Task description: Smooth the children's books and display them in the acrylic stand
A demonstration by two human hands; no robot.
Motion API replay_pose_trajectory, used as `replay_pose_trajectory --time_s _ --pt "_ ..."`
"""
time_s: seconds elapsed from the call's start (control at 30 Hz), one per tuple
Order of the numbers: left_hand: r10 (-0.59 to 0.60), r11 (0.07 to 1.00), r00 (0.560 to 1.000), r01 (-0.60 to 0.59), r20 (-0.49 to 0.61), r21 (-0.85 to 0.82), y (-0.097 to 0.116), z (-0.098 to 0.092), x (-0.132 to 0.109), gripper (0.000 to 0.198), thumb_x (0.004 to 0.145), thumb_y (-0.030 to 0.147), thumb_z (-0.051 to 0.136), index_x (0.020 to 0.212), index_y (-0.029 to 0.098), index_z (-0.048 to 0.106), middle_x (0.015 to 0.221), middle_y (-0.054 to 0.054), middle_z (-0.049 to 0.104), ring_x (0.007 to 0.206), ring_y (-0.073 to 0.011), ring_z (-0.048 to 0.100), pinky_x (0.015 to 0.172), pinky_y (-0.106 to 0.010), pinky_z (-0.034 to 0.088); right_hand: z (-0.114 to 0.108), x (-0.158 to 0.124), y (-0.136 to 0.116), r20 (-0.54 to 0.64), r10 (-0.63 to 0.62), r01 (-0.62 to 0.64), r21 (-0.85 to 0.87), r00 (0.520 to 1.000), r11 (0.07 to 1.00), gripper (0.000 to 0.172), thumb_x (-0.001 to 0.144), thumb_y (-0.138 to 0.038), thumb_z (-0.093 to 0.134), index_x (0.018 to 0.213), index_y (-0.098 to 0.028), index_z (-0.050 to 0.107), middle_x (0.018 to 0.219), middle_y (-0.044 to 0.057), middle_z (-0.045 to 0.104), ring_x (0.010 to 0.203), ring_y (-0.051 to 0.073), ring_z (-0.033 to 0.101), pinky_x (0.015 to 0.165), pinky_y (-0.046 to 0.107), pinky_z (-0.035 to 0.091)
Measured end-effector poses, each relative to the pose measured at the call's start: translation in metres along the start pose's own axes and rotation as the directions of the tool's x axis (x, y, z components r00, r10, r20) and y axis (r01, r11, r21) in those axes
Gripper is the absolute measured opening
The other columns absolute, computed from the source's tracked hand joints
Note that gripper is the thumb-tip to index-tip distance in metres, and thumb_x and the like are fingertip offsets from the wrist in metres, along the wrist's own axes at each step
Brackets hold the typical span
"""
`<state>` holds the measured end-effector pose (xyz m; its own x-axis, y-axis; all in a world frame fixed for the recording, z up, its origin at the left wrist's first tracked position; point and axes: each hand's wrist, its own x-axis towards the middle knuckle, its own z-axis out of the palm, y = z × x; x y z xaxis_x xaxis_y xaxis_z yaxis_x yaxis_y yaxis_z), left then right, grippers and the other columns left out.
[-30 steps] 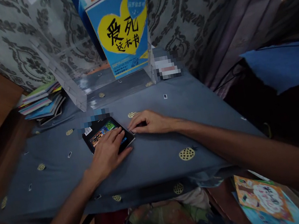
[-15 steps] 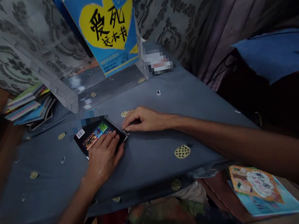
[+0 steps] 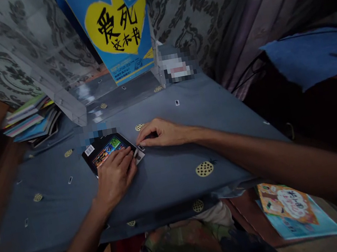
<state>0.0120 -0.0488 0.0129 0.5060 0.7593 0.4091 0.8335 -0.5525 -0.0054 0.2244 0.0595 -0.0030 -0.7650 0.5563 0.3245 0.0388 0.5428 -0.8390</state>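
Observation:
A thin black book [image 3: 107, 147] with a barcode and colourful pictures lies on the table. Flat across its lower half rests my left hand [image 3: 116, 172], fingers stretched out and covering part of the pictures. At the book's right edge, my right hand [image 3: 161, 133] has thumb and forefinger pinched together. Whether the edge or something else is between those fingertips is too small to make out. A pale page corner [image 3: 140, 156] shows out from under the black cover, just below the right fingertips.
A clear stand [image 3: 78, 113] holds an upright blue-and-yellow book [image 3: 119, 30] at the back. Several stacked books [image 3: 35, 121] are at the left. A blurred-out white item [image 3: 178, 70] sits behind right. Two booklets [image 3: 294, 212] lie below the table's right front edge.
The black cover's right edge has shifted slightly left, exposing more of the pale corner beneath. Both hands stay nearly in place; the whole view has moved a little.

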Motion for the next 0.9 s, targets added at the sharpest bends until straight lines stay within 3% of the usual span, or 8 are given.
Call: replay_pose_trajectory --time_s 0.43,0.63,0.8,0.9 --pt "0.023 0.998 0.999 -0.021 -0.038 0.052 0.004 0.000 0.001 0.021 0.096 0.023 0.054 0.103 0.015 0.073 0.106 -0.009 0.078 0.097 -0.0256 0.072 0.082 -0.041 0.062 0.000 0.000 -0.003 0.020 -0.015 0.015 -0.011 1.000 1.000 0.017 0.088 -0.015 0.061 0.089 -0.017 0.077 0.089 0.003 0.077 0.085 0.014 0.069 0.083 0.029 0.053" --pt "0.015 0.998 0.999 -0.013 -0.037 0.065 0.006 0.004 -0.002 0.021 0.095 0.028 0.057 0.105 0.015 0.072 0.110 -0.010 0.076 0.101 -0.0271 0.071 0.082 -0.042 0.062 0.004 -0.010 -0.012 0.056 -0.111 0.120 -0.171 0.992 0.978 0.018 0.093 -0.017 0.058 0.094 -0.017 0.076 0.094 0.006 0.076 0.090 0.016 0.067 0.084 0.031 0.052" --pt "-0.002 0.998 0.999 0.004 -0.046 0.062 0.005 0.006 -0.004 0.021 0.093 0.027 0.061 0.106 0.014 0.071 0.110 -0.012 0.076 0.102 -0.0274 0.070 0.083 -0.043 0.061 0.011 -0.033 -0.020 0.181 -0.196 0.261 -0.487 0.964 0.834 0.022 0.098 -0.021 0.054 0.108 -0.015 0.073 0.107 0.011 0.073 0.101 0.022 0.062 0.088 0.037 0.050" --pt "0.003 0.999 0.999 0.000 -0.046 0.054 0.006 0.007 -0.004 0.022 0.093 0.026 0.061 0.107 0.013 0.071 0.110 -0.012 0.076 0.102 -0.0266 0.070 0.085 -0.042 0.061 0.017 -0.042 -0.023 0.187 -0.191 0.267 -0.650 0.964 0.711 0.025 0.100 -0.023 0.051 0.115 -0.015 0.070 0.108 0.011 0.073 0.101 0.024 0.060 0.087 0.040 0.048"
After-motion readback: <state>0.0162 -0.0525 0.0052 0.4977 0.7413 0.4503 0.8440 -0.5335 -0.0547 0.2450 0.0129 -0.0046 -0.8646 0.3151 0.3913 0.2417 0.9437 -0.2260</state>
